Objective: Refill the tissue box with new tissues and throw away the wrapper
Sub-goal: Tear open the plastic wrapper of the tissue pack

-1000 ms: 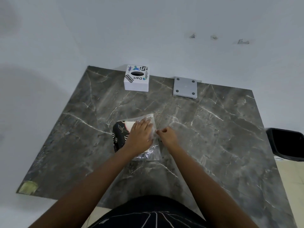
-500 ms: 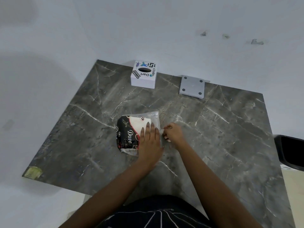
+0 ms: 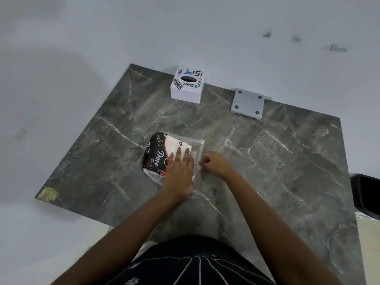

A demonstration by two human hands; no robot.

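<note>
From the head camera, a dark grey marble-patterned tabletop (image 3: 267, 161) sits against a pale wall. Near its middle lies the tissue pack (image 3: 162, 153), a soft packet in clear plastic printed black, red and white with the word "Dove". The left hand (image 3: 181, 171) lies flat on the near right part of the pack, palm down, fingers stretched out side by side and pointing away from the person. Just beside it, the right hand (image 3: 213, 163) is curled, its fingertips pinched on the clear wrapper (image 3: 197, 145) at the pack's right edge, where the plastic stands out loose past the tissues.

Well apart from the pack, at the far edge of the tabletop by the wall, stands the tissue box (image 3: 186, 93), a white cube with stickers on top around a dark oval opening. To its right lies a flat grey square plate (image 3: 247, 103) with four dark dots at its corners. At the right edge of the view, off the tabletop, part of a black bin (image 3: 366, 194) shows.
</note>
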